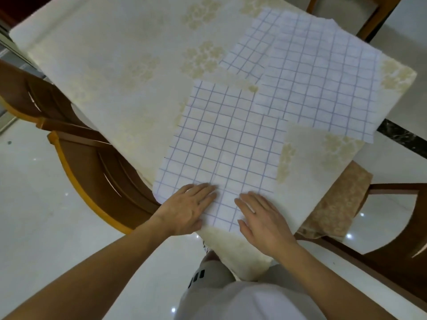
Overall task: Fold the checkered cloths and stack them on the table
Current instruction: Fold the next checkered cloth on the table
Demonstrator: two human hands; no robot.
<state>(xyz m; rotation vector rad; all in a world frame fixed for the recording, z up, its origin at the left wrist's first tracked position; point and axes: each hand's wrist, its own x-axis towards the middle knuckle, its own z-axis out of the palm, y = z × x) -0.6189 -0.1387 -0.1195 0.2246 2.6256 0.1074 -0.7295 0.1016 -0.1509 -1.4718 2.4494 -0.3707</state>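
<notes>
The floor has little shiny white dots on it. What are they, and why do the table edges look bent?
Head view: the dots are glare, lamps mirrored in the glossy floor. The wide-angle lens bows the table edges and chairs. The far cloth looks slightly soft; both hands are sharp.

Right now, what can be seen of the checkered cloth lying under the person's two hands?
The near checkered cloth is white with a thin blue-purple grid, looks like light fabric, and lies spread flat on the table's cream floral cover. A faint crease runs along its middle. Its near edge reaches the table's edge. The left hand and right hand press flat on its near end, fingers straight. Its far right corner meets another checkered cloth.
</notes>
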